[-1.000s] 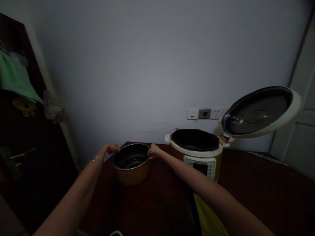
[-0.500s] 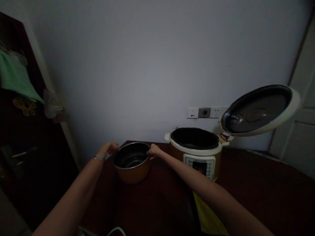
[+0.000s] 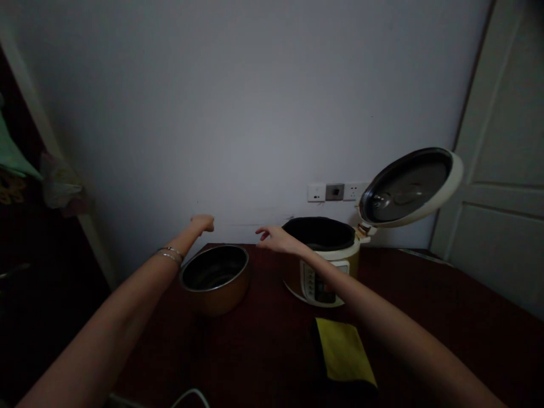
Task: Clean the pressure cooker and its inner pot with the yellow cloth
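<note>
An orange inner pot [image 3: 215, 278] with a dark metal inside stands on the dark wooden table [image 3: 263, 340]. My left hand [image 3: 202, 222] hovers above and behind its left rim, fingers curled, holding nothing. Raised over the gap between the pot and the cooker, my right hand [image 3: 272, 238] has its fingers spread and holds nothing. The rice cooker [image 3: 323, 260] stands to the right with its lid [image 3: 408, 187] swung up and its cavity bare.
A yellow cloth [image 3: 342, 354] lies on the table near my right forearm. Wall sockets [image 3: 334, 192] sit behind the cooker. A white door [image 3: 501, 170] is at the right, dark furniture with hanging bags [image 3: 59, 184] at the left. A white cable [image 3: 191, 396] shows at the bottom edge.
Both hands have let go of the pot's rim and lifted above it. The pot stays on the table. The camera has turned right.
</note>
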`<action>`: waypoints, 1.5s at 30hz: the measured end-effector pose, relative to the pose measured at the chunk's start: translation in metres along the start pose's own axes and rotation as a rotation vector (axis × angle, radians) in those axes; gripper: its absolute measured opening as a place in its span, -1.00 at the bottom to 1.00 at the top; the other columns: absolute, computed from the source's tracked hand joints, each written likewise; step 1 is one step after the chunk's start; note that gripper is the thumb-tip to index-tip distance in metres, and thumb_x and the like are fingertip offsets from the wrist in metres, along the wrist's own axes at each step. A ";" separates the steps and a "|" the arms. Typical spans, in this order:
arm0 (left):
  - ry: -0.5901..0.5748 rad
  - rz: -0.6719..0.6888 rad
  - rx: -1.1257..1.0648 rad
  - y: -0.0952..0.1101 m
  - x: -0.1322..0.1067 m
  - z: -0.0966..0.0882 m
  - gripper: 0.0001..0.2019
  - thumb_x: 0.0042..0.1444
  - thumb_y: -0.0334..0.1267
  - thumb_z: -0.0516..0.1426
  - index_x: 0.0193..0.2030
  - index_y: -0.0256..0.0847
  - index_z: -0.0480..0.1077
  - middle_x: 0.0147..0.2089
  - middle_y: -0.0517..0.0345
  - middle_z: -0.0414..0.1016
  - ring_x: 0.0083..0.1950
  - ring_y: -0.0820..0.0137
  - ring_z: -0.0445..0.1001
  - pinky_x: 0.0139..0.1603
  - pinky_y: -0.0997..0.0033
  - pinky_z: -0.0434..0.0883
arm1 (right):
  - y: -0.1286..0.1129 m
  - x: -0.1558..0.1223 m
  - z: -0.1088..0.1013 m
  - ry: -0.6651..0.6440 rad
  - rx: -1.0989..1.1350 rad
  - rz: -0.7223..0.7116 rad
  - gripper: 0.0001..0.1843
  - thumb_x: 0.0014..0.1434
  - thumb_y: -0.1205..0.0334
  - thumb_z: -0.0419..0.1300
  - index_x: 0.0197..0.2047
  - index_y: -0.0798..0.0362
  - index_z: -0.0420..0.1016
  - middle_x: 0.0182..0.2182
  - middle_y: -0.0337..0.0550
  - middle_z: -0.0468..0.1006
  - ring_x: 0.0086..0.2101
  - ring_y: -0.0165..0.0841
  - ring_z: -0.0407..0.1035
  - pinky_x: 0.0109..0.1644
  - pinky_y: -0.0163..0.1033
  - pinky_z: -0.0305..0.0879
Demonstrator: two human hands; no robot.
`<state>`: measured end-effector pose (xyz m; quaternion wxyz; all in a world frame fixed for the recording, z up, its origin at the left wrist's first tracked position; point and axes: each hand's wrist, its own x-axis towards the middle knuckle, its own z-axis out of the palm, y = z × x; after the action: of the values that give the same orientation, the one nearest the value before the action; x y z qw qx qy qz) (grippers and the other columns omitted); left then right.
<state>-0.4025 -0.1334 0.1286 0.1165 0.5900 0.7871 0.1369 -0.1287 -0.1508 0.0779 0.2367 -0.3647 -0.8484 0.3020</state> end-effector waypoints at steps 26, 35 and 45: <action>0.628 0.198 -0.355 0.118 -0.029 0.155 -0.70 0.08 -0.25 0.04 -0.07 -0.28 0.41 -0.09 -0.11 0.49 -0.09 0.24 0.46 -0.05 0.28 0.34 | 0.179 -0.192 0.002 -0.195 -0.247 0.358 -0.43 -0.05 -0.03 0.26 -0.05 0.18 0.45 -0.14 0.05 0.47 -0.17 -0.18 0.38 -0.14 -0.18 0.34; 0.591 0.223 -0.500 0.115 -0.011 0.187 -0.69 0.07 -0.28 0.07 -0.06 -0.36 0.39 -0.09 -0.16 0.46 -0.10 0.25 0.46 -0.03 0.26 0.35 | 0.197 -0.193 0.027 -0.122 -0.232 0.484 -0.26 -0.23 0.10 0.37 0.05 0.19 0.39 -0.02 0.06 0.41 -0.02 -0.15 0.30 0.03 -0.19 0.21; 0.570 0.165 -0.756 0.121 0.018 0.188 -0.72 0.01 -0.34 0.08 -0.11 -0.32 0.41 -0.12 -0.09 0.51 -0.15 0.32 0.50 -0.11 0.36 0.41 | 0.171 -0.200 -0.024 -0.024 0.621 0.367 -0.67 -0.28 0.21 0.37 -0.39 0.11 0.42 -0.43 -0.26 0.50 -0.33 -0.33 0.40 -0.25 -0.29 0.28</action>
<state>-0.2342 -0.0693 -0.0046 0.0914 0.5058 0.6333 0.5786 0.0917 -0.2003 -0.0591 0.2680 -0.4180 -0.6395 0.5869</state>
